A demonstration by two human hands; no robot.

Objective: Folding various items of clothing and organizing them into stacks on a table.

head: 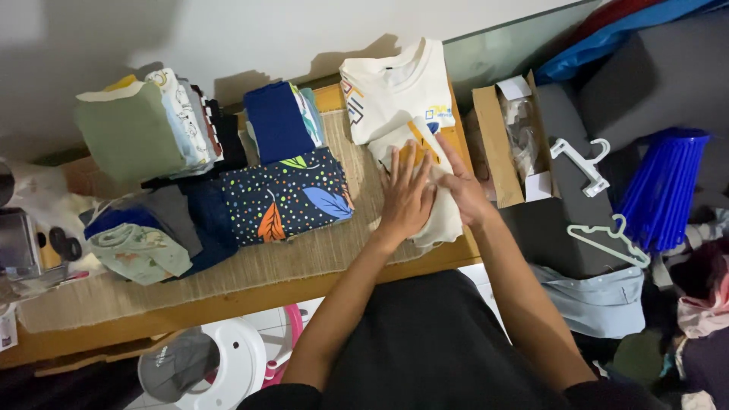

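Cream shirts [395, 91]: 2 | hands: left hand [408, 199], right hand [465, 190] | white hangers [585, 163]: 2

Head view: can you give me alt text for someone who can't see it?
Both hands, left hand and right hand, press flat on a folded cream cloth lying over a cream printed T-shirt on a wooden table. Folded clothes, including a dark leaf-print piece, lie to the left.

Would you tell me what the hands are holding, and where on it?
Both hands press on a folded cream garment: the left hand flat on its middle, the right hand at its right edge.
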